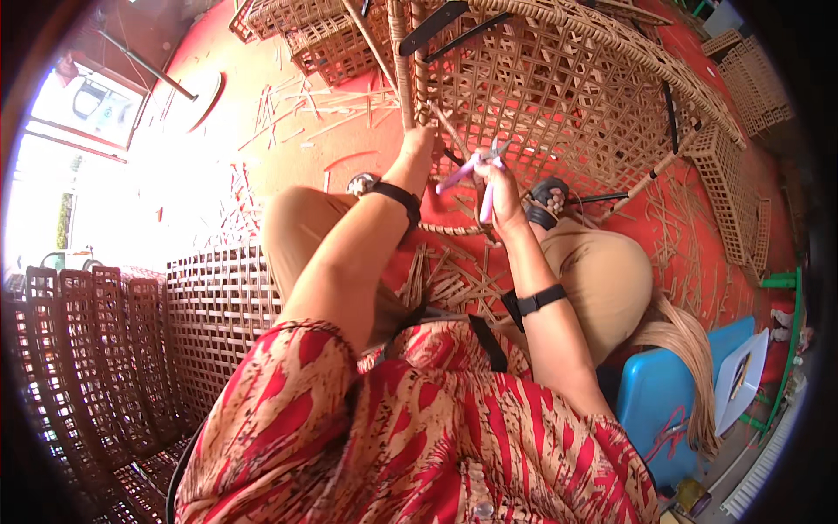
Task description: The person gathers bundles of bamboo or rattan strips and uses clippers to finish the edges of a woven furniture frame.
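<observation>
Left hand (pixel 420 140) gripping the wicker lattice panel (pixel 567 96), right hand (pixel 494 179) closed on pink-handled cutters (pixel 476 170): best to steady the strand and snip flush.

Two hands (pixel 454 162); one purple-handled cutter (pixel 478 179); one large woven rattan frame (pixel 576 87); one blue stool (pixel 672 393).

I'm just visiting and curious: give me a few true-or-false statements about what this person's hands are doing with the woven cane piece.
1. The right hand holds purple-handled cutting pliers. True.
2. The left hand rests flat on the red floor. False: it grips the tan woven rattan lattice frame.
3. Both forearms wear a black strap. True.
4. The blue plastic stool stands at the person's left. False: it is at the right.
5. The floor is bare of scraps. False: cane offcuts lie scattered.
</observation>
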A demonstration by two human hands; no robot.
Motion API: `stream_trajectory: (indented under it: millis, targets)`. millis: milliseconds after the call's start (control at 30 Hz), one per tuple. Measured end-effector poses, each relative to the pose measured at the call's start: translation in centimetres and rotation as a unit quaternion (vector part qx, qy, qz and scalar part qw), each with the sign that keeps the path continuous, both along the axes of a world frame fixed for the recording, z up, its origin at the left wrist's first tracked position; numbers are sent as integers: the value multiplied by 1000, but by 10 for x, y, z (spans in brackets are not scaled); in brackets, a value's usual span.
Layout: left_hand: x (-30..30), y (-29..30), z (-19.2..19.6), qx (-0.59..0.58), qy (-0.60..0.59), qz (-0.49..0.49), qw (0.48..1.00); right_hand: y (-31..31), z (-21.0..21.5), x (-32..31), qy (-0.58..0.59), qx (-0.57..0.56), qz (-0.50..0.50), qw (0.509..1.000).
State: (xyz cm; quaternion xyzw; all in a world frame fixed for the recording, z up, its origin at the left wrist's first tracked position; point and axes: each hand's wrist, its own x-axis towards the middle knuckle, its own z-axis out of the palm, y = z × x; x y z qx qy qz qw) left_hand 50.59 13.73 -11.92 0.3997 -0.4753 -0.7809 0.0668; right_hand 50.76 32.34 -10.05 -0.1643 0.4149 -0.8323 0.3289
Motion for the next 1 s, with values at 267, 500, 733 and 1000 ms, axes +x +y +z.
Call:
stream_trajectory:
  millis: [267,500,733,1000]
  targets:
    - [-63,-12,-35,265,150,185,935,-1,22,15,18,71,-39,997]
    - [-82,-51,-63,195,184,199,943,-18,25,11,-41,110,-80,990]
    - [-101,-29,-68,261,159,206,929,-2,18,-30,-159,85,-114,977]
    - [-127,8,-77,-183,4,155,971,4,40,-112,-30,205,-117,971]
